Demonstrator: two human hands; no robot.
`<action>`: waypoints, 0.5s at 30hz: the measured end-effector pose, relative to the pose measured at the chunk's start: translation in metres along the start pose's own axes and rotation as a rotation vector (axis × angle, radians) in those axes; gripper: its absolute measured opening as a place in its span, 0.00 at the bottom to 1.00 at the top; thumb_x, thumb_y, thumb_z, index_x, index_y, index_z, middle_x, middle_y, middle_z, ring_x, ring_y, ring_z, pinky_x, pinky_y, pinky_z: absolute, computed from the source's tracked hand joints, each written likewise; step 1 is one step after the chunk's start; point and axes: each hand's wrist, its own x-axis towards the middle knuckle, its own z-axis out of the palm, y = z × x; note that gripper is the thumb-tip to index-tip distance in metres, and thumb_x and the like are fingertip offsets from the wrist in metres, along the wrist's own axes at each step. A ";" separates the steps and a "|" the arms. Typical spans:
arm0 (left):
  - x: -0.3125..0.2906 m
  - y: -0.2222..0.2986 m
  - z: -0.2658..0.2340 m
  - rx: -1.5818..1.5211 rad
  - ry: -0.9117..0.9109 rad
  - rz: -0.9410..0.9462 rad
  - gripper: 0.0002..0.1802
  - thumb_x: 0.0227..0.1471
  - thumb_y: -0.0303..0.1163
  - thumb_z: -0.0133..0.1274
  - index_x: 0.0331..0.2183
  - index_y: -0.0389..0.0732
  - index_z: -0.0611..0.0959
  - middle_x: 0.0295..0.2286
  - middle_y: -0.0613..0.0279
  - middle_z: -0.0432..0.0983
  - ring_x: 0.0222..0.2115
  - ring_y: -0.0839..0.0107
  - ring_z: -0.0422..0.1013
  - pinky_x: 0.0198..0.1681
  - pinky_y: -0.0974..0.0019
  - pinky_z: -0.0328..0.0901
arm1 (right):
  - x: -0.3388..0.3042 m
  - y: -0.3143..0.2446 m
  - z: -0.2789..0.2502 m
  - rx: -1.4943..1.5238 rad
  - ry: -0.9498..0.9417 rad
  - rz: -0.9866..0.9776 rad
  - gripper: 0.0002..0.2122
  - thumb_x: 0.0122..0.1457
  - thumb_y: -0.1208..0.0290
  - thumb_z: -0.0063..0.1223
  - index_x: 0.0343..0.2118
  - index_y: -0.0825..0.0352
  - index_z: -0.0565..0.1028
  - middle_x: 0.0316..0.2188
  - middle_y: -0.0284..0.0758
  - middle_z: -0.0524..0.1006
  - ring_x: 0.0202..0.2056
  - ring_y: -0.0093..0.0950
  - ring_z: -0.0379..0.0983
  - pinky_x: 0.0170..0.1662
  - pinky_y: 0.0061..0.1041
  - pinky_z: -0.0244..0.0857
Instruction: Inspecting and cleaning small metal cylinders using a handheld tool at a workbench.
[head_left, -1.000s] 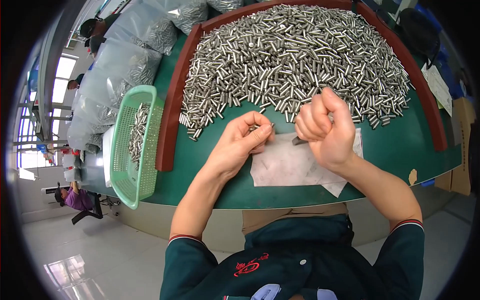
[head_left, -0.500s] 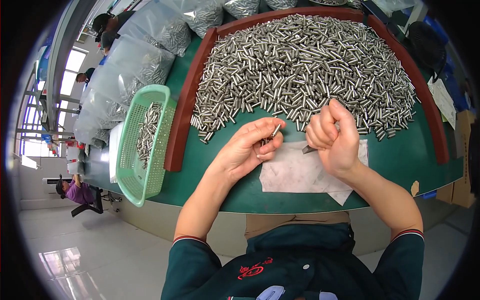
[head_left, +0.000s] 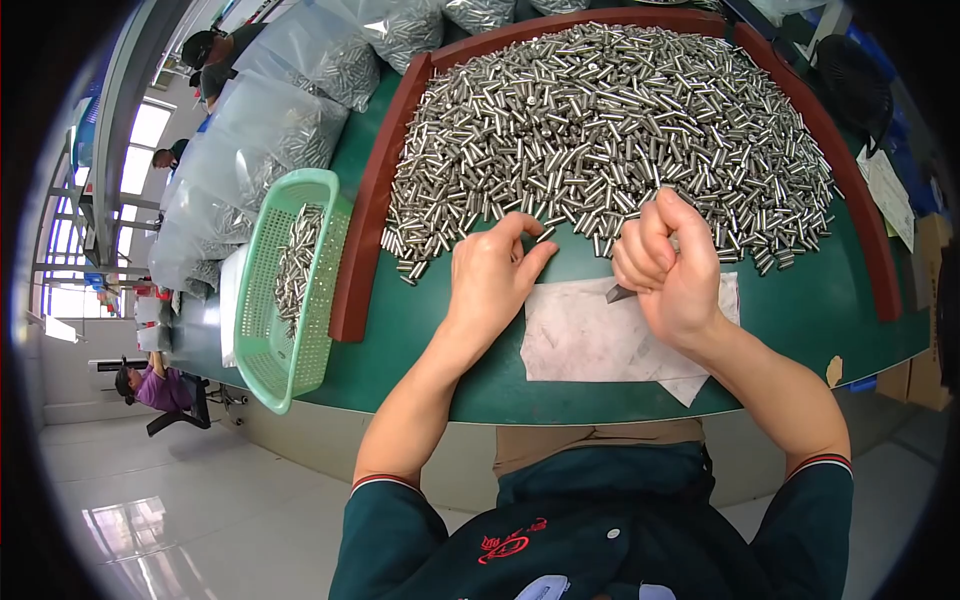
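My left hand (head_left: 490, 272) is palm down at the near edge of a big heap of short, shiny metal pins (head_left: 600, 130). Between its thumb and forefinger tips is one metal pin (head_left: 545, 234). To its right, my right hand (head_left: 668, 268) is closed in a fist above a stained white cloth (head_left: 580, 335). A dark grey, angular piece (head_left: 619, 294) juts from under that fist; the rest of it is hidden by the fingers, so its kind does not show.
Dark red wooden rails (head_left: 372, 200) border the heap on the green table (head_left: 480, 400). Left of them stands a light green plastic basket (head_left: 262, 345) holding some pins. Clear bags of pins (head_left: 300, 130) line the far left. A black fan (head_left: 850, 85) is at the right.
My left hand has turned from palm up to palm down and moved slightly up to the heap's edge. The right fist has hardly moved.
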 end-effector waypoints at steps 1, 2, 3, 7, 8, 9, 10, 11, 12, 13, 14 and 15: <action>0.000 0.000 0.001 0.002 0.001 -0.001 0.06 0.38 0.28 0.56 0.22 0.37 0.76 0.08 0.63 0.63 0.09 0.69 0.60 0.14 0.68 0.55 | 0.000 0.000 0.001 -0.006 0.004 0.000 0.21 0.58 0.63 0.30 0.09 0.61 0.52 0.05 0.25 0.50 0.09 0.16 0.39 0.13 0.18 0.34; 0.000 0.000 0.002 -0.034 -0.012 -0.001 0.06 0.38 0.28 0.56 0.23 0.37 0.76 0.08 0.63 0.62 0.09 0.70 0.60 0.14 0.68 0.55 | 0.000 0.000 0.001 -0.004 0.003 -0.003 0.21 0.58 0.63 0.30 0.09 0.61 0.52 0.05 0.25 0.50 0.09 0.16 0.39 0.13 0.18 0.34; 0.001 0.002 0.001 -0.070 -0.024 0.000 0.06 0.38 0.28 0.55 0.23 0.38 0.76 0.08 0.63 0.62 0.09 0.71 0.59 0.14 0.68 0.55 | 0.000 0.000 0.001 -0.003 0.001 -0.003 0.21 0.59 0.63 0.30 0.09 0.61 0.52 0.05 0.25 0.50 0.09 0.16 0.39 0.13 0.18 0.34; 0.004 -0.001 -0.012 -0.958 -0.317 -0.403 0.05 0.47 0.29 0.50 0.25 0.38 0.74 0.21 0.66 0.70 0.18 0.84 0.58 0.20 0.80 0.53 | 0.000 0.000 -0.002 -0.016 -0.002 0.000 0.21 0.59 0.63 0.30 0.09 0.61 0.52 0.05 0.25 0.50 0.09 0.16 0.40 0.13 0.18 0.34; 0.004 -0.005 -0.016 -1.184 -0.381 -0.430 0.04 0.48 0.29 0.49 0.27 0.39 0.73 0.21 0.65 0.68 0.17 0.85 0.54 0.19 0.81 0.50 | -0.001 0.000 -0.002 -0.004 -0.009 0.003 0.21 0.59 0.63 0.30 0.09 0.61 0.52 0.05 0.25 0.50 0.09 0.16 0.40 0.13 0.19 0.35; 0.004 -0.010 -0.017 -1.410 -0.445 -0.454 0.04 0.49 0.29 0.48 0.28 0.40 0.72 0.22 0.64 0.67 0.15 0.86 0.50 0.18 0.82 0.48 | -0.001 0.000 -0.001 -0.002 -0.014 0.000 0.21 0.59 0.63 0.30 0.09 0.61 0.52 0.05 0.25 0.50 0.09 0.16 0.40 0.13 0.19 0.35; 0.004 -0.014 -0.017 -1.461 -0.496 -0.461 0.04 0.49 0.28 0.48 0.29 0.40 0.72 0.25 0.62 0.68 0.15 0.86 0.50 0.18 0.82 0.48 | -0.001 0.000 0.000 -0.005 -0.014 -0.001 0.21 0.59 0.63 0.30 0.09 0.61 0.52 0.05 0.25 0.50 0.09 0.16 0.40 0.13 0.19 0.35; 0.004 -0.013 -0.016 -1.450 -0.510 -0.464 0.04 0.49 0.28 0.48 0.29 0.39 0.72 0.24 0.62 0.68 0.15 0.86 0.50 0.18 0.82 0.48 | -0.001 -0.001 -0.001 -0.011 -0.010 -0.002 0.21 0.59 0.62 0.30 0.09 0.61 0.52 0.05 0.25 0.50 0.09 0.16 0.40 0.13 0.19 0.35; 0.004 -0.012 -0.014 -1.439 -0.525 -0.468 0.04 0.49 0.28 0.48 0.30 0.39 0.73 0.24 0.63 0.68 0.16 0.86 0.51 0.18 0.83 0.48 | -0.001 -0.001 -0.001 -0.011 -0.010 -0.004 0.21 0.59 0.62 0.30 0.09 0.61 0.52 0.05 0.25 0.50 0.09 0.16 0.40 0.13 0.19 0.35; 0.005 -0.012 -0.013 -1.426 -0.522 -0.479 0.05 0.49 0.28 0.48 0.31 0.38 0.73 0.24 0.63 0.68 0.16 0.86 0.52 0.18 0.82 0.49 | -0.001 -0.001 -0.002 -0.007 -0.007 -0.004 0.21 0.59 0.62 0.30 0.09 0.61 0.52 0.05 0.25 0.50 0.09 0.16 0.40 0.13 0.19 0.35; 0.005 -0.012 -0.013 -1.426 -0.521 -0.478 0.05 0.49 0.28 0.48 0.31 0.38 0.73 0.24 0.63 0.68 0.16 0.86 0.52 0.18 0.82 0.49 | -0.001 -0.001 -0.002 -0.003 -0.006 -0.001 0.21 0.59 0.62 0.30 0.09 0.61 0.52 0.05 0.25 0.50 0.09 0.16 0.40 0.13 0.19 0.35; 0.005 -0.013 -0.013 -1.417 -0.518 -0.477 0.06 0.49 0.27 0.48 0.31 0.37 0.73 0.24 0.63 0.69 0.16 0.86 0.52 0.18 0.82 0.49 | -0.001 -0.001 -0.001 -0.003 -0.007 -0.002 0.21 0.59 0.62 0.30 0.09 0.61 0.52 0.05 0.25 0.50 0.09 0.16 0.40 0.13 0.19 0.35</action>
